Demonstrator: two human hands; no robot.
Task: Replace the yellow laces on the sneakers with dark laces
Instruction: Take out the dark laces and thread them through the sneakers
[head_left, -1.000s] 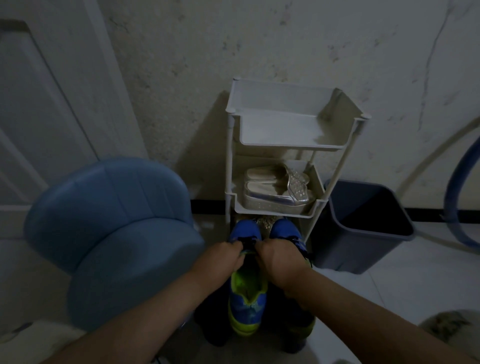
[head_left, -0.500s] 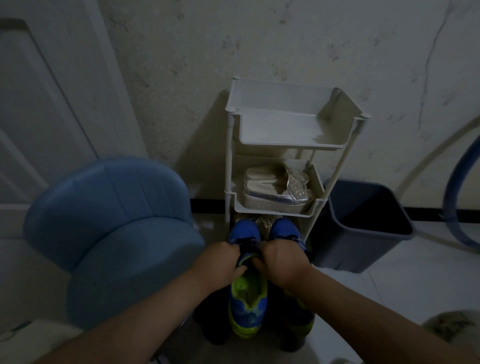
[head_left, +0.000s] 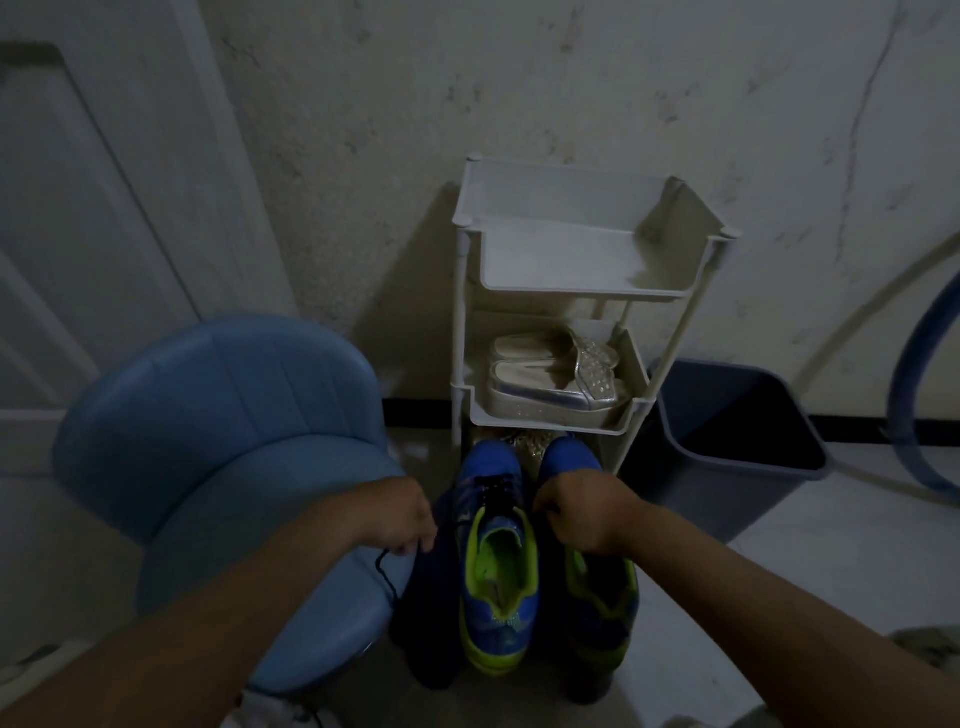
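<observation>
Dark lace (head_left: 491, 492) crossing eyelets of laced sneaker (head_left: 497, 561), long axis running away from person. Left hand (head_left: 400, 519) pinching lace end left of sneaker; right hand (head_left: 584, 512) curling right of sneaker, hold unclear. Hands equally near.

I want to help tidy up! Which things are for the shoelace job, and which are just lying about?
For the job: blue sneakers, dark lace pinched by left hand, right hand.
Just lying about: blue chair, white rack, silver sandals, dark bin.
</observation>
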